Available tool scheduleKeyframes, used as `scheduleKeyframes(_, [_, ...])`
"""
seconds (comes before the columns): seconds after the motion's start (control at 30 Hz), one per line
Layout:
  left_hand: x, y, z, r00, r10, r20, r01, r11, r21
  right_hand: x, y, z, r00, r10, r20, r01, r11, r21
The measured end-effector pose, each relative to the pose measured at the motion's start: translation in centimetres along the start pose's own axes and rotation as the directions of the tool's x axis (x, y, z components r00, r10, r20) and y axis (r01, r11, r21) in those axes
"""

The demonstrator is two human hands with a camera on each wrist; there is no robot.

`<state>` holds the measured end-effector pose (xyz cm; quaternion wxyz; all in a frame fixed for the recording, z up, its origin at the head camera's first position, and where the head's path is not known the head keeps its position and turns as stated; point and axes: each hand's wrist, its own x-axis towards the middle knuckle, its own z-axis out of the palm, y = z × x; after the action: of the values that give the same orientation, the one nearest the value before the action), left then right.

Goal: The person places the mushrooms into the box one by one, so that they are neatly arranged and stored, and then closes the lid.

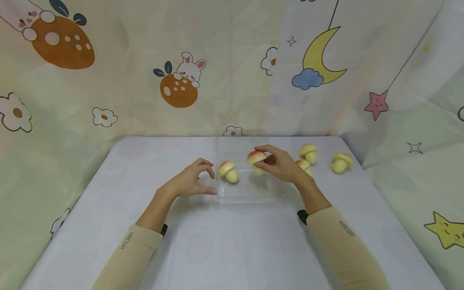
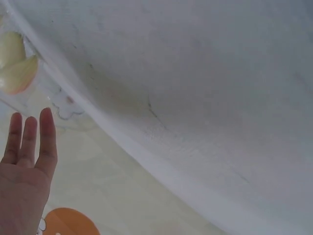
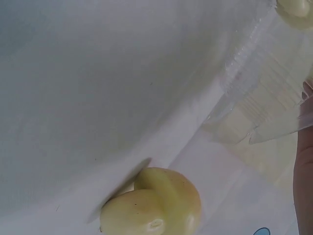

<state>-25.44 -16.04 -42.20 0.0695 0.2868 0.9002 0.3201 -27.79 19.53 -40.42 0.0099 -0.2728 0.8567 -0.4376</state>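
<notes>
Between the thumb and fingers of my right hand (image 1: 282, 164) is a toy mushroom (image 1: 256, 157) with a red-tinged yellow cap, pinched above the right part of a clear plastic box (image 1: 250, 198). Another mushroom (image 1: 228, 172) lies inside the box at its left. My left hand (image 1: 192, 179) is by the box's left side, fingers loosely bent and thumb apart, holding nothing; whether it touches the box I cannot tell. In the left wrist view the left hand's fingers (image 2: 47, 137) extend near the mushroom (image 2: 18, 63). Only the edge of the right hand (image 3: 305, 166) shows in the right wrist view.
Right of the box are more mushrooms: one at the back (image 1: 309, 153), one at the far right (image 1: 342, 162), and one partly hidden behind the right hand (image 1: 305, 166). A white cloth covers the table (image 1: 224, 249). A patterned curtain (image 1: 232, 60) hangs behind it.
</notes>
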Motion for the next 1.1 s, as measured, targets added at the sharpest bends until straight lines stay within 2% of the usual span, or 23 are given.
scheduleKeyframes(0.23, [0.2, 0.4, -0.1, 1.000, -0.013, 0.014, 0.013, 1.000, -0.023, 0.7, 0.1, 0.3, 0.998, -0.045, 0.038, 0.045, 0.999, -0.006])
scheduleKeyframes(0.37, [0.2, 0.2, -0.1, 1.000, -0.019, 0.020, 0.020, 0.999, -0.025, 1.1, 0.1, 0.6, 0.997, -0.059, 0.051, 0.059, 0.998, 0.015])
scheduleKeyframes(0.63, [0.0, -0.1, -0.3, 0.999, -0.040, 0.029, 0.042, 0.997, -0.064, 1.6, 0.5, 0.8, 0.995, -0.081, 0.059, 0.083, 0.996, -0.027])
scheduleKeyframes(0.77, [0.1, -0.2, -0.4, 0.999, -0.029, 0.026, 0.031, 0.998, -0.059, 1.7, 0.6, 0.9, 0.996, -0.066, 0.066, 0.068, 0.997, -0.026])
scheduleKeyframes(1.1, [0.0, -0.2, 0.0, 0.999, -0.044, 0.033, 0.046, 0.996, -0.080, 1.8, 0.5, 1.8, 0.993, -0.008, 0.119, 0.009, 1.000, -0.016])
